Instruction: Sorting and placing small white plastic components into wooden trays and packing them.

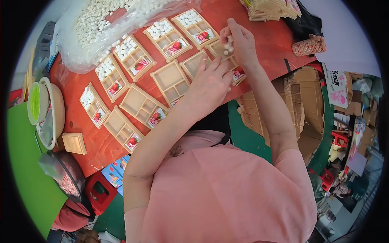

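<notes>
My right hand (245,46) is curled around small white pieces (230,39), some showing below its fingers. It is over a compartmented wooden tray (216,49) at the right end of the near row. My left hand (208,87) lies palm down with fingers stretched over that tray and the wooden tray (189,65) to its left, partly hiding both. A strawberry-printed card (238,73) shows in the right-end tray. Left of my hands are a wooden tray (165,79) and another wooden tray (139,101), their large compartments bare.
Filled trays (129,50) form the far row. A plastic bag (79,54) of white pieces lies behind them. Stacked wooden pieces (265,12), a black bag (310,24) and a woven pouch (309,45) sit at far right. A cream basin (58,109) stands left; cardboard (312,109) stands beside the table.
</notes>
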`<state>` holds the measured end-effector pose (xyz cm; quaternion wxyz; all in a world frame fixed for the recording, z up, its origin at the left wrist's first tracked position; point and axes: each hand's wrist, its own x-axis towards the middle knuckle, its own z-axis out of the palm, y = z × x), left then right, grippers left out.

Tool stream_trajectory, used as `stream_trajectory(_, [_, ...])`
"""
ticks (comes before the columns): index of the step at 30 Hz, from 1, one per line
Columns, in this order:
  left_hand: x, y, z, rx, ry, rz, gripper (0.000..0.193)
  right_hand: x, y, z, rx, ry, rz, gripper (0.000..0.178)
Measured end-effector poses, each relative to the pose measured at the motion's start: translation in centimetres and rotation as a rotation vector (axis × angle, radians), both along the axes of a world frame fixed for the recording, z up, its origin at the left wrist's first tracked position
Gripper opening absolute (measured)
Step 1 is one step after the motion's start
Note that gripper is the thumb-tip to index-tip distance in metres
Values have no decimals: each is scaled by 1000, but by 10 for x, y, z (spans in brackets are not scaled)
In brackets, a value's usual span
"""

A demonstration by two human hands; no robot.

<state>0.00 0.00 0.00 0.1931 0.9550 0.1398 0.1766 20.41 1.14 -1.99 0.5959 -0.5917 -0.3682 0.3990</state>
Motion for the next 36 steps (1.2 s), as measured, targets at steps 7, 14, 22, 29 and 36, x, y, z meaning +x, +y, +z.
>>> stream_trajectory(7, [6,-5,-7,31,-25,34,35,1,-4,19,238,184,-56,43])
stream_trajectory(14, [-17,-3,10,57,26,33,39,-40,95,76,317,-62,118,29])
stream_trajectory(22, [-70,12,27,45,27,89,37,-115,267,73,-17,-668,456,34])
stream_trajectory(29, [-92,32,25,-14,-40,149,33,-208,319,36,-219,-755,729,61])
stream_trajectory(36, [-103,40,27,-30,44,119,38,-233,330,0,-5,-1255,599,31])
